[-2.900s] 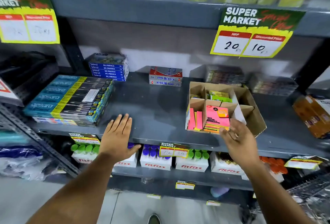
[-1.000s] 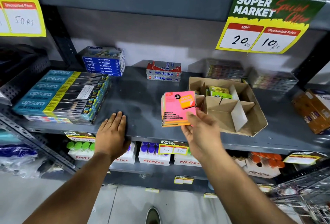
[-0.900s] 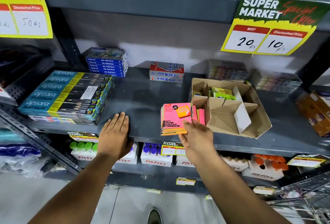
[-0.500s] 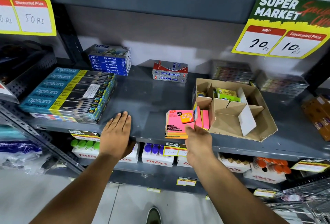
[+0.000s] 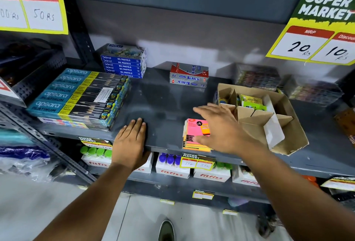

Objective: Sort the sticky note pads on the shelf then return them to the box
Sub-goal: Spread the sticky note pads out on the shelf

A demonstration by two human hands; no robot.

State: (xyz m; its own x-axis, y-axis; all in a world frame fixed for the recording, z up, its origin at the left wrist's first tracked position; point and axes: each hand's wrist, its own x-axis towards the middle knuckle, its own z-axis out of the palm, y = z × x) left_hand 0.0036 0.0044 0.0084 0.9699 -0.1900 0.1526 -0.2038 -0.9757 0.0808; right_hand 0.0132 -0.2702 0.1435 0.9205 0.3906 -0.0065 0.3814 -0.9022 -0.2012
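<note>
A stack of pink and orange sticky note pads (image 5: 194,135) lies flat on the grey shelf (image 5: 163,110), near its front edge, left of the cardboard box (image 5: 284,125). My right hand (image 5: 221,127) hovers over the stack's right side with fingers spread, holding nothing, and hides part of the stack. Green and yellow pads (image 5: 251,102) sit in the box's back compartment; its front compartments look bare. My left hand (image 5: 131,141) rests palm down on the shelf edge.
Apsara pencil boxes (image 5: 80,96) are stacked at the left, oil pastel boxes (image 5: 124,62) behind them, and Softek boxes (image 5: 189,76) at the back middle. Wrapped packs (image 5: 257,77) stand behind the cardboard box. Price signs hang from the shelf above.
My right hand lifted the pink pads out of the box, carried them left, laid them on the shelf, let go and now spreads above them. The left hand stayed put.
</note>
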